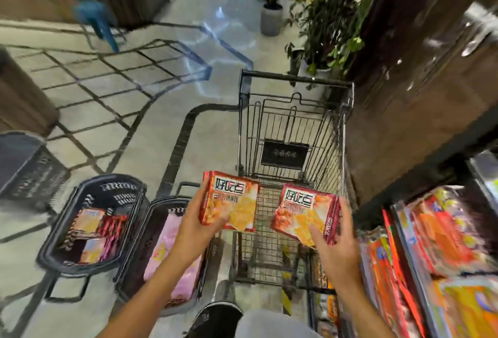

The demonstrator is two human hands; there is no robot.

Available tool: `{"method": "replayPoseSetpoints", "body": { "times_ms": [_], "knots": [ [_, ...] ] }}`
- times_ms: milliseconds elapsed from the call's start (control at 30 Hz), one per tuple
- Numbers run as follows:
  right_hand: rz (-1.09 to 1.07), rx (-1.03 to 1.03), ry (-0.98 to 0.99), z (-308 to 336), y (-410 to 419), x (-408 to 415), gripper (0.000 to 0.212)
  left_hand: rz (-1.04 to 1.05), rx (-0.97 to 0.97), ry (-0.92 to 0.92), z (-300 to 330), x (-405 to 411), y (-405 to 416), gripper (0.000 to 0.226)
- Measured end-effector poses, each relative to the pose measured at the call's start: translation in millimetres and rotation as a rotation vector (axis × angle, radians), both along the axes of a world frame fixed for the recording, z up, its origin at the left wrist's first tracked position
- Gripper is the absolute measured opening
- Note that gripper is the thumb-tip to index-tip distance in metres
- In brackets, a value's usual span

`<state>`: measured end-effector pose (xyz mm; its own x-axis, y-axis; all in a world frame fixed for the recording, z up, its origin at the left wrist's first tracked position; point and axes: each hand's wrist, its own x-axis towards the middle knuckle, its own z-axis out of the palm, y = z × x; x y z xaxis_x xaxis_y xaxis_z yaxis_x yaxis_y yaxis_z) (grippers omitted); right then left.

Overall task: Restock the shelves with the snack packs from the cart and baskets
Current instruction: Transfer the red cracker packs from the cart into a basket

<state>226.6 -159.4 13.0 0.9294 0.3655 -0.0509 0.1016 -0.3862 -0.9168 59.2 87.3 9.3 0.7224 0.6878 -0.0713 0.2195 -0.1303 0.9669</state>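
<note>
My left hand [198, 225] grips a red and orange snack box [231, 198] by its lower left corner. My right hand [332, 240] holds a second box of the same kind [303, 209] by its right side. Both boxes hang over the near end of the wire shopping cart [295, 127], which stands in front of me. At the lower right, the shelf [436, 259] carries blurred rows of red and orange snack packs.
Two dark baskets sit on the floor at the left: one [91, 225] with small packs, one [164, 246] with pink packs. A third dark basket [25, 167] is further left. Potted plants [272, 18] and a blue stool [97, 22] stand beyond. My shoe [215, 316] shows at the bottom.
</note>
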Motion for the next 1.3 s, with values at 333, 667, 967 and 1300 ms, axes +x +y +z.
{"method": "replayPoseSetpoints", "body": {
  "times_ms": [333,667,967,1300],
  "knots": [
    [0.41,0.084,0.113,27,22,-88,0.087,0.429,-0.013,-0.023,41,-175,-67,0.091],
    [0.687,0.079,0.156,24,72,-210,0.09,0.732,-0.031,-0.019,65,-330,-95,0.087],
    [0.734,0.053,0.179,26,134,-351,0.084,0.808,-0.075,0.057,44,-484,-53,0.086],
    [0.662,-0.027,0.118,12,193,-484,0.086,0.787,-0.105,0.137,29,-629,20,0.088]
  ]
}}
